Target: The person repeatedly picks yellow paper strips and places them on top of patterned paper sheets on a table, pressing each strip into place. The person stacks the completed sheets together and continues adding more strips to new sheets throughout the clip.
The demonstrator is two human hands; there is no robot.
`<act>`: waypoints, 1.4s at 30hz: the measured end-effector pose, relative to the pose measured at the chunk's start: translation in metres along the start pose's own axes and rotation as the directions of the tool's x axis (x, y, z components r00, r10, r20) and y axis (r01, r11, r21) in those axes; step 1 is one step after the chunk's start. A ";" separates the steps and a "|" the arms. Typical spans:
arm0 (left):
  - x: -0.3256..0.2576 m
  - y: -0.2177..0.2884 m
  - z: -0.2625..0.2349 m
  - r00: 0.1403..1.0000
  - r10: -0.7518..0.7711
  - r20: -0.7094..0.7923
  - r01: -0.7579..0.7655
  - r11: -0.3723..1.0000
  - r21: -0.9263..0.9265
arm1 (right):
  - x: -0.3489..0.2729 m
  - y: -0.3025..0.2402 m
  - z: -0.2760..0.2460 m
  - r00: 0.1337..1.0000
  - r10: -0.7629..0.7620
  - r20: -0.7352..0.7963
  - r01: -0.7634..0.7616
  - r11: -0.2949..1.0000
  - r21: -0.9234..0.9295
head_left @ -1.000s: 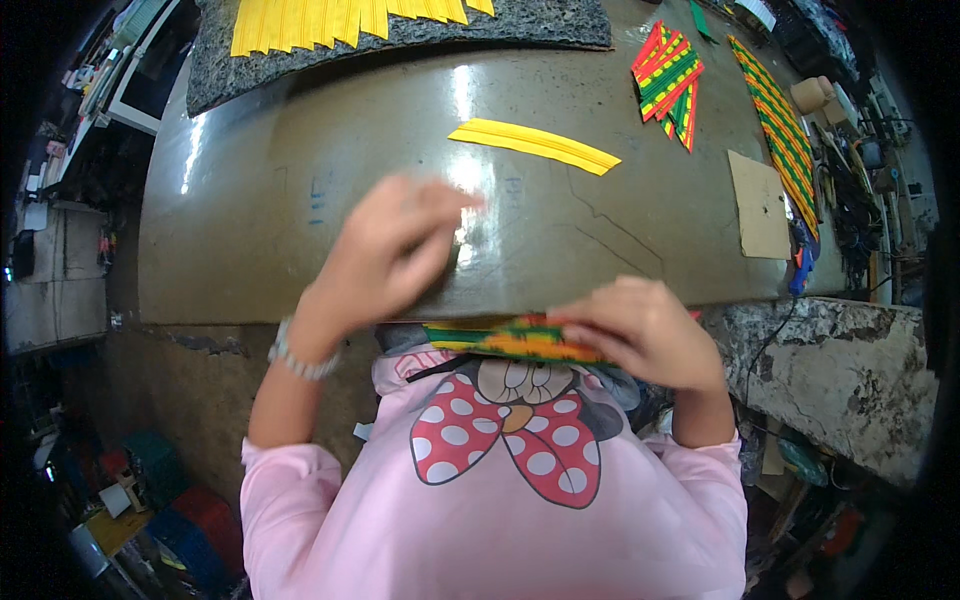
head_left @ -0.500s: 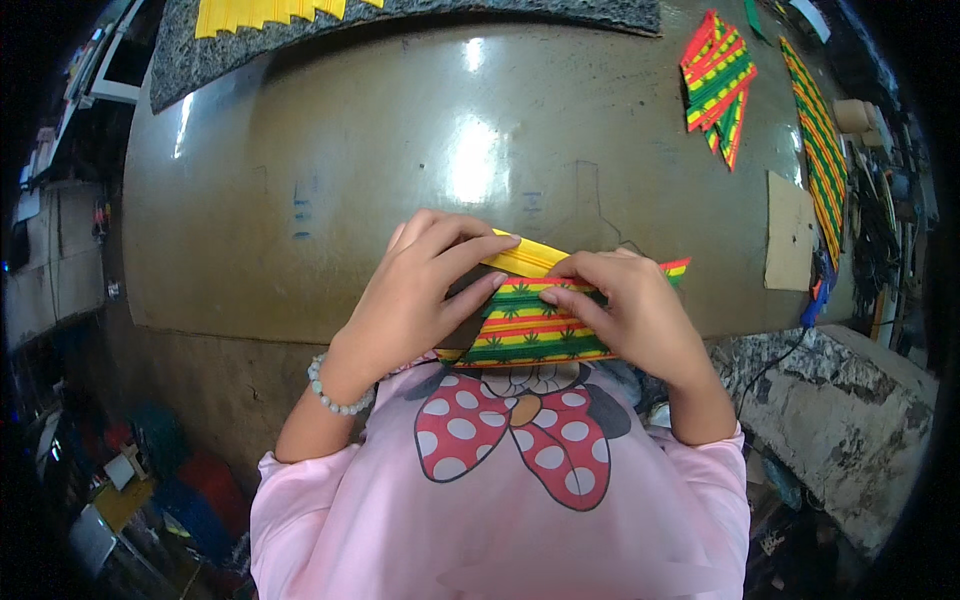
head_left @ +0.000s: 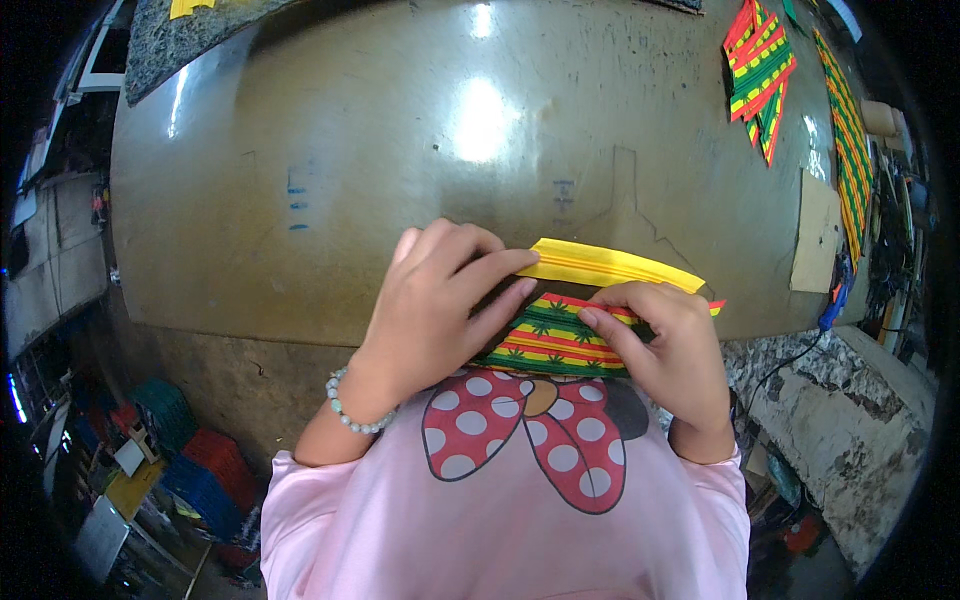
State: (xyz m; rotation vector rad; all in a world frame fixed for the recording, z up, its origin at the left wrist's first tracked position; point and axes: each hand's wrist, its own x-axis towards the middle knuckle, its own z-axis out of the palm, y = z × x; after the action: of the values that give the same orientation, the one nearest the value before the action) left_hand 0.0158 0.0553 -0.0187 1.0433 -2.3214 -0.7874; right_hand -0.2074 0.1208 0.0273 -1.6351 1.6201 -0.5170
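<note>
A yellow folded strip of fabric or paper (head_left: 615, 266) with lengthwise pleats lies slantwise on the table's near part. My left hand (head_left: 435, 290), with curled fingers, has its index fingertip on the strip's left end; the thumb tip is just below, near the corner of the patterned piece. That patterned piece (head_left: 555, 335), striped green, yellow and red with dark leaf shapes, lies at the table's near edge against my shirt. My right hand (head_left: 670, 330) grips its right part, thumb on top and fingers bent over its upper edge. What lies under the right fingers is hidden.
Similar patterned pieces (head_left: 760, 75) lie stacked at the far right of the brown table (head_left: 370, 160). Beyond them are a long patterned strip (head_left: 848, 150) and a beige card (head_left: 815, 235). A dark rough slab (head_left: 165, 50) stands at the far left. Stacked crates (head_left: 205, 480) are at lower left.
The yellow strip now shows along its length, its right end free of my right hand. Both hands and the patterned piece sit slightly farther right in view, which has shifted.
</note>
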 end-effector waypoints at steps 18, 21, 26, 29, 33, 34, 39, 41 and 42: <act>0.028 0.020 0.009 0.979 -0.162 0.121 0.118 0.944 0.307 | -0.025 -0.003 -0.009 0.949 -0.312 -0.047 0.301 0.940 -0.162; 0.027 0.011 0.012 0.991 0.012 -0.130 0.018 0.973 0.230 | -0.022 -0.007 -0.014 0.939 -0.343 -0.032 0.331 0.924 -0.194; 0.034 -0.017 -0.009 0.977 0.212 -0.010 -0.187 0.882 0.433 | -0.022 -0.007 -0.018 0.920 -0.391 -0.019 0.379 0.902 -0.208; 0.024 -0.001 0.008 0.988 0.147 0.039 -0.150 0.903 0.402 | -0.024 -0.006 -0.014 0.917 -0.397 -0.034 0.383 0.901 -0.204; 0.012 0.003 0.021 0.986 0.167 -0.017 -0.161 0.969 0.187 | -0.025 -0.004 -0.011 0.931 -0.363 -0.037 0.350 0.916 -0.195; 0.010 0.000 0.018 0.987 0.152 -0.042 -0.147 0.983 0.112 | -0.024 -0.003 -0.010 0.936 -0.350 -0.033 0.337 0.921 -0.196; 0.007 -0.022 -0.011 0.982 -0.024 -0.190 0.061 0.979 0.192 | -0.010 -0.001 -0.007 0.949 -0.315 -0.013 0.308 0.936 -0.173; 0.009 -0.021 -0.015 0.991 -0.081 -0.111 0.102 0.974 0.200 | -0.001 0.001 -0.004 0.954 -0.301 -0.007 0.297 0.945 -0.137; 0.009 -0.019 -0.015 0.993 -0.074 -0.088 0.089 0.979 0.185 | 0.004 0.001 -0.002 0.956 -0.293 -0.007 0.290 0.951 -0.105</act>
State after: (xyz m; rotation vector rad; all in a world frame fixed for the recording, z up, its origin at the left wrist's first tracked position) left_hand 0.0293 0.0336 -0.0190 1.2351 -2.3314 -0.5509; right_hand -0.2097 0.1163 0.0268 -1.9683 1.4482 -0.6112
